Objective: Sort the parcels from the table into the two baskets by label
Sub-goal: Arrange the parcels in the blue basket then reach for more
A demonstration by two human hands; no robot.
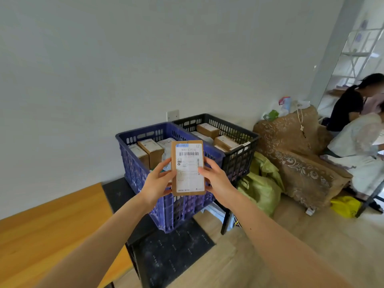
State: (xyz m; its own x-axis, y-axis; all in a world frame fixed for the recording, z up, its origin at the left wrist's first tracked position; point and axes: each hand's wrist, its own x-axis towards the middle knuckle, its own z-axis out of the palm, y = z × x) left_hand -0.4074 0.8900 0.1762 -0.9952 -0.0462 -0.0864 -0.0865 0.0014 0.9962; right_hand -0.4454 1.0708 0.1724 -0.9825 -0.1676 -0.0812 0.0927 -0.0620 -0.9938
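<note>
Parcel [188, 168] upright, label facing viewer, gripped by left hand [159, 181] and right hand [216, 179]; blue basket [141, 163] directly beyond, black basket [239, 156] further right.

Bright, soft daylight from the window [362, 44] far right of the blue basket [133, 167]; window washed out. Shadows weak, darkest under the basket. Wide-angle warp: pillar [332, 59] right of it leans hard. Parcel [188, 168] label [189, 177]: big print readable, small print smeared. Person [349, 104] far right soft
</note>
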